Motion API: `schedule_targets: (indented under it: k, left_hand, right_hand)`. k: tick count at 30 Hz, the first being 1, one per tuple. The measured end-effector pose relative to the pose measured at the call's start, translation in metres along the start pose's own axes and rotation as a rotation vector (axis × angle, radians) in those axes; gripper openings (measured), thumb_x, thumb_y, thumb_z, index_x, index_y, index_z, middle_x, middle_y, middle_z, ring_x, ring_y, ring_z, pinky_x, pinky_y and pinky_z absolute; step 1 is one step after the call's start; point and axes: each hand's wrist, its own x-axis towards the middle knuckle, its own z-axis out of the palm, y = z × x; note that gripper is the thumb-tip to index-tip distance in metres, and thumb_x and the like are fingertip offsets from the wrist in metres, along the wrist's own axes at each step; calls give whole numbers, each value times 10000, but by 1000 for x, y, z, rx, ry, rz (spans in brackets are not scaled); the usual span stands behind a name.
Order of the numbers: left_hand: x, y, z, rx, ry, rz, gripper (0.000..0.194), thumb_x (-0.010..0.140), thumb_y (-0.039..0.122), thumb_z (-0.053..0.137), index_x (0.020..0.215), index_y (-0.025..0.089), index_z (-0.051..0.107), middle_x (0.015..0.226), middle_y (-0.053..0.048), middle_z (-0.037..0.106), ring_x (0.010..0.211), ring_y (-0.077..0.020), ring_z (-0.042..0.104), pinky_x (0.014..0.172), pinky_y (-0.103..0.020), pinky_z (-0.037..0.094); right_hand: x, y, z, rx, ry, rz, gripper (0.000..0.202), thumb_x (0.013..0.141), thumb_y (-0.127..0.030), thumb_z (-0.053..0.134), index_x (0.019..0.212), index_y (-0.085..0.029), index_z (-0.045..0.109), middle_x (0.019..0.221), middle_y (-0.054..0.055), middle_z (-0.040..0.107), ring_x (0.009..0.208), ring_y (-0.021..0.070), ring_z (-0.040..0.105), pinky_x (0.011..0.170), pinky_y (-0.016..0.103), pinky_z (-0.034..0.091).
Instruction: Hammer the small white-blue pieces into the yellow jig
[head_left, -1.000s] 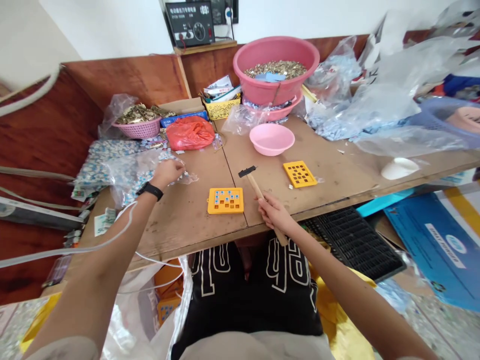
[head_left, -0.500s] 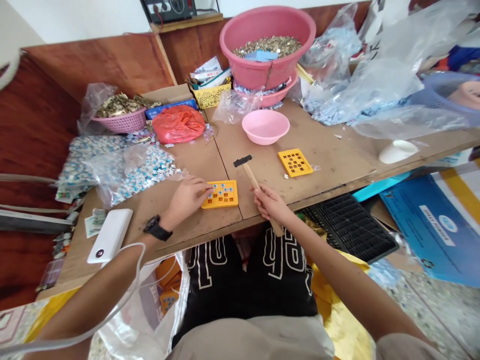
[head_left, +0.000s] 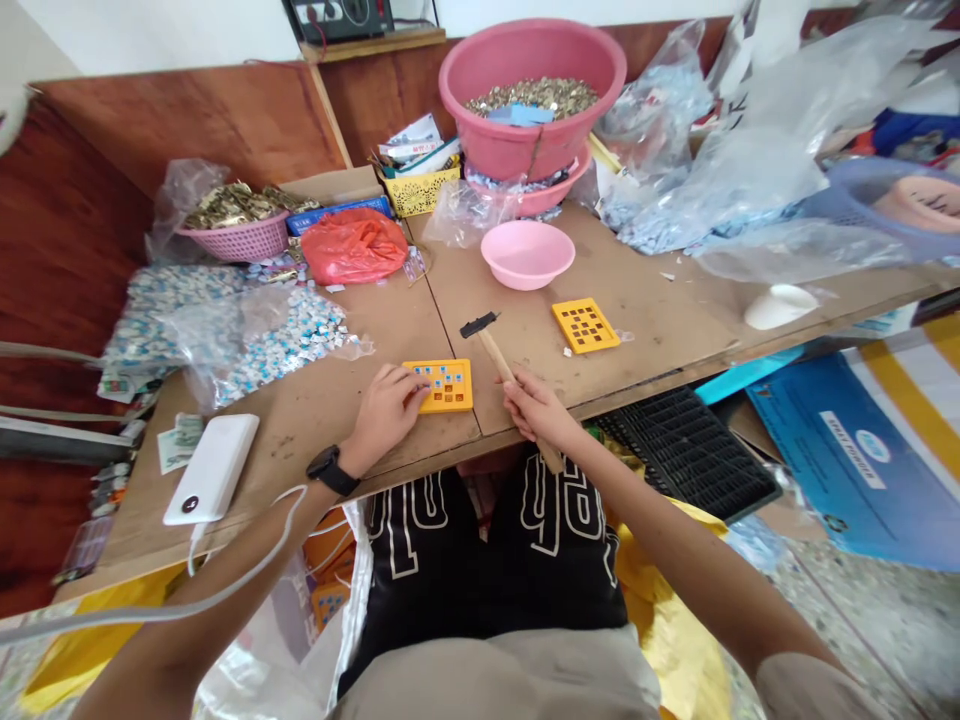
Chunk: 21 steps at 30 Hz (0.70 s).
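Observation:
My right hand (head_left: 538,405) is closed round the wooden handle of a hammer (head_left: 493,352), its dark head pointing away from me above the table. Over the left part of a yellow tray (head_left: 467,387) lies my left hand (head_left: 391,408), thumb and fingertips pinched together at the tray's slots. Whatever is in that pinch is too small to make out. Small blue-and-white pieces sit in several of the tray's slots, while some front slots show brown. A second yellow tray (head_left: 586,327) with dark square slots rests to the right of the hammer.
A heap of blue-and-white pieces (head_left: 300,335) spills from a plastic bag at left. Behind stand a pink bowl (head_left: 527,262), a large pink tub (head_left: 532,150) of metal bits and a red bag (head_left: 352,248). A white power bank (head_left: 214,470) and cable lie near my left forearm.
My left hand has shifted slightly down and its fingers have moved along the tray's slots. The hammer stays in my right hand, nearly still. The whole view has shifted a little.

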Motion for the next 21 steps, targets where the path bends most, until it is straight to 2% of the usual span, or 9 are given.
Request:
schedule_targets:
  k: [2, 5, 7, 9, 13, 16, 18, 21]
  left_hand:
    - [2, 0, -3, -13, -29, -29, 272, 1139, 394, 599, 1123, 243, 824, 1102, -98, 803, 1096, -311, 686, 1028, -515, 584]
    - [-2, 2, -9, 32, 3, -40, 264, 1093, 416, 679, 1248, 238, 797, 1240, -122, 785, 1214, -345, 677, 1103, -551, 571]
    - [-10, 1, -11, 60, 53, -40, 419, 1063, 461, 730, 1420, 243, 735, 1447, -149, 732, 1373, -380, 631, 1212, -594, 523]
    - [-19, -2, -11, 56, 58, -47, 581, 1044, 512, 761, 1556, 259, 655, 1613, -158, 656, 1488, -399, 581, 1294, -618, 462]
    - [-29, -10, -4, 52, 9, -85, 662, 1057, 572, 750, 1626, 266, 606, 1726, -161, 595, 1567, -423, 546, 1317, -635, 423]
    - [-29, -13, -1, 52, 6, -101, 668, 1063, 583, 739, 1637, 267, 607, 1731, -164, 594, 1573, -432, 545, 1294, -637, 436]
    - [-29, -13, -1, 46, 8, -101, 670, 1066, 589, 734, 1643, 272, 608, 1724, -162, 598, 1569, -427, 548, 1295, -634, 439]
    - [-30, -11, -1, 47, 13, -98, 673, 1066, 592, 739, 1644, 272, 613, 1720, -161, 598, 1567, -423, 549, 1300, -627, 442]
  right_hand:
    - [-4, 0, -1, -94, 4, -29, 444, 1074, -679, 628, 1266, -279, 614, 742, -91, 503, 435, 102, 354, 378, 234, 338]
    - [-13, -7, -4, -391, 62, -162, 340, 1127, -574, 583, 1237, -260, 653, 819, -3, 639, 614, 185, 579, 540, 287, 477]
    - [-21, -17, -5, -614, 67, -258, 280, 1139, -485, 592, 1257, -247, 682, 941, 75, 742, 829, 267, 703, 704, 345, 548]
    - [-30, -28, -3, -754, 31, -310, 287, 1156, -441, 579, 1332, -243, 691, 1014, 111, 789, 930, 313, 741, 790, 374, 550]
    - [-42, -34, 17, -886, 11, -285, 351, 1210, -441, 488, 1435, -231, 655, 959, 106, 800, 829, 307, 740, 742, 345, 485]
    - [-41, -24, 31, -1031, -85, -199, 279, 1198, -361, 486, 1364, -220, 661, 924, 112, 804, 772, 292, 729, 711, 326, 431]
    - [-39, -19, 34, -1081, -126, -200, 260, 1192, -343, 489, 1337, -220, 667, 932, 114, 811, 783, 287, 734, 717, 320, 427]
    - [-38, -18, 32, -1038, -55, -263, 333, 1219, -391, 429, 1389, -212, 652, 953, 115, 816, 810, 294, 744, 727, 324, 445]
